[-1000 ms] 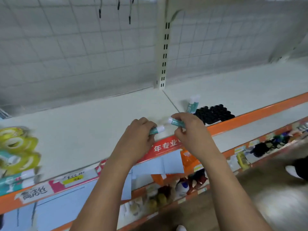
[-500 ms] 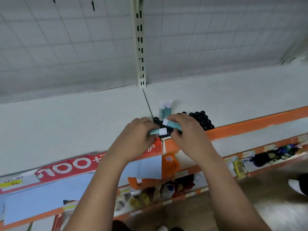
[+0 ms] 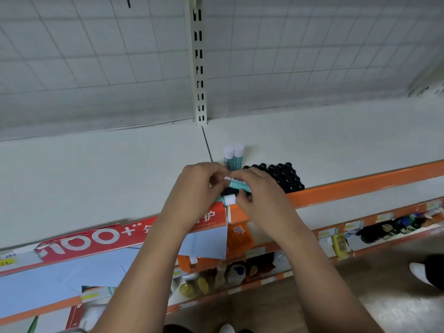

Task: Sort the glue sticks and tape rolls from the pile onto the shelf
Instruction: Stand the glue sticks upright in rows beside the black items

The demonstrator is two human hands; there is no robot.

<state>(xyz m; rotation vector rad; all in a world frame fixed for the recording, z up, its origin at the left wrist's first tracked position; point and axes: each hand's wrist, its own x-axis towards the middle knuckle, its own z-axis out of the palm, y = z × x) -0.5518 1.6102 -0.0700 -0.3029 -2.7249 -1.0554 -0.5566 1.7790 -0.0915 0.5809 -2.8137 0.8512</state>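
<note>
Two glue sticks [image 3: 233, 156] are standing upright on the shelf [image 3: 120, 176], just beside a block of black-capped things [image 3: 286, 179] I can't really identify, so the sorting is looking underway but nowhere near done imo. Left hand [image 3: 197, 194] is gripping a teal stick [image 3: 228, 200] with its white cap poking out. Right hand [image 3: 262, 200] is pinching a second teal stick [image 3: 239, 184]. Both are hovering over the shelf's front edge, near the standing pair, so those two are waiting to go down. No tape rolls or pile are showing, so I can't tell how much is left.
</note>
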